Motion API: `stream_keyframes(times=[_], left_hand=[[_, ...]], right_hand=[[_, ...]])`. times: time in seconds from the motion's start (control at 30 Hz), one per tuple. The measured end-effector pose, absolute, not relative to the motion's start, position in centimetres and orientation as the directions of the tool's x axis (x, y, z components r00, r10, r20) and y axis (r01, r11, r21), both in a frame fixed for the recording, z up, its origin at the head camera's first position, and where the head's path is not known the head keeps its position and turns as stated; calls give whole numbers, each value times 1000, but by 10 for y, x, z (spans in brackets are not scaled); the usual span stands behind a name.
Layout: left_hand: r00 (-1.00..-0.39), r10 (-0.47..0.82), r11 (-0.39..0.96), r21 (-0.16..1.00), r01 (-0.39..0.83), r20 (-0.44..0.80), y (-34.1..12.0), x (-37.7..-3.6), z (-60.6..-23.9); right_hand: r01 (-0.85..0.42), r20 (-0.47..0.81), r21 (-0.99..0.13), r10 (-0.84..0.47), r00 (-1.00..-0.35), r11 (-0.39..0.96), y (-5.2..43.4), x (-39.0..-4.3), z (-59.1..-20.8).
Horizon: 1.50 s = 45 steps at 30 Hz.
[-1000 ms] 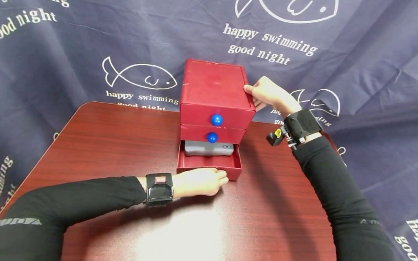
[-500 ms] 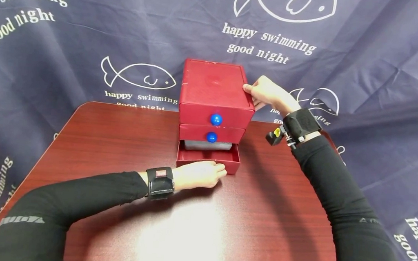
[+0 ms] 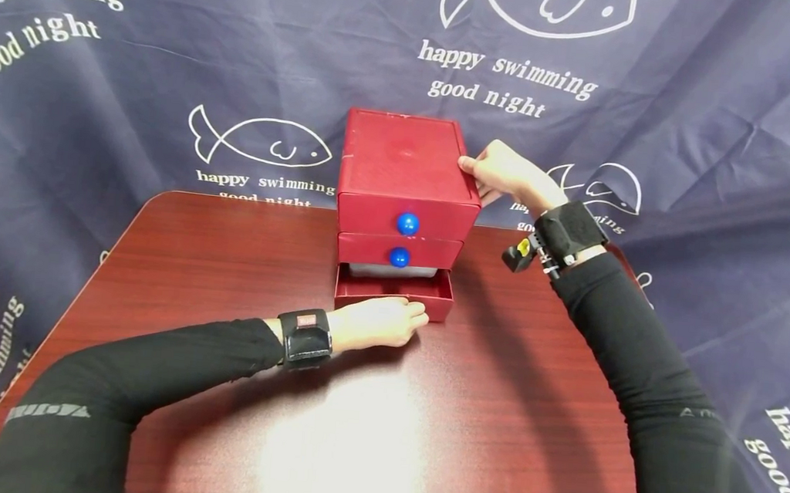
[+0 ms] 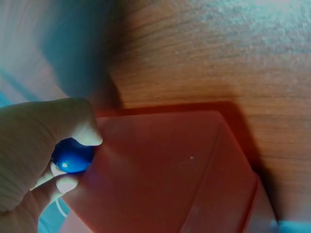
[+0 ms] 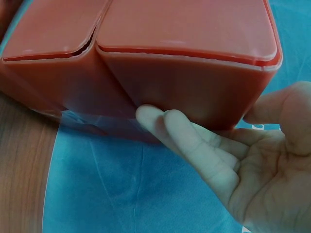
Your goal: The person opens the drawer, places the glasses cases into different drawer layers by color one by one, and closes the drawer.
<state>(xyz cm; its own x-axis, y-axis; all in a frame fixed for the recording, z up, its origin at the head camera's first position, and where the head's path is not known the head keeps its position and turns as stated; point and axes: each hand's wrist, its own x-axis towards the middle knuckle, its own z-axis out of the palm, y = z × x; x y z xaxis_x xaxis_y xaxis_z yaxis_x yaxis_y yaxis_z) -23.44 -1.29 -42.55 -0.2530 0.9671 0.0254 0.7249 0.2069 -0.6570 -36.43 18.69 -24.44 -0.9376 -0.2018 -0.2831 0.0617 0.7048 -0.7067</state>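
Observation:
A red drawer cabinet [image 3: 402, 150] stands at the back of the table, its upper two drawers closed and bearing blue knobs. Its bottom drawer [image 3: 439, 309] sticks partly out. Inside it lies a grey glasses case [image 3: 393, 271], mostly hidden under the middle drawer. My left hand [image 3: 376, 324] is at that drawer's front; in the left wrist view its thumb and fingers pinch the blue knob [image 4: 73, 158]. My right hand [image 3: 508, 170] rests on the cabinet's upper right edge, thumb on top. In the right wrist view its nearly straight fingers [image 5: 194, 145] press the side wall.
The reddish-brown wooden table [image 3: 226, 264] has a bright light reflection near its front. Behind it hangs a dark blue curtain [image 3: 278, 51] with white fish and lettering. Shadows of both arms fall on the tabletop.
The bottom drawer has slid inward with my left hand at its front. More of the glasses case is now hidden under the middle drawer. My right hand has stayed on the cabinet.

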Motion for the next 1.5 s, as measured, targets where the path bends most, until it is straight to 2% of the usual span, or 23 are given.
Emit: stream_keyframes(times=[0.17, 0.47, 0.87, 1.13, 1.5], left_hand=[[-245, 970, 181, -704, 687, 11, -15, -238, -426], [-183, 980, 179, -752, 635, 79, -16, -252, -431], [-215, 976, 170, -737, 655, 34, -17, -262, -433], [-188, 979, 186, -753, 631, 84, -18, -268, -434], [-196, 976, 201, -737, 646, 95, -20, -275, -433]], right_hand=[[65, -287, -707, -203, -936, 704, 187, -365, -244], [62, -283, -714, -207, -937, 697, 188, -365, -246], [68, -284, -702, -191, -940, 709, 187, -366, -247], [59, -278, -705, -199, -940, 707, 187, -366, -247], [62, -281, -710, -202, -938, 702, 188, -366, -247]])
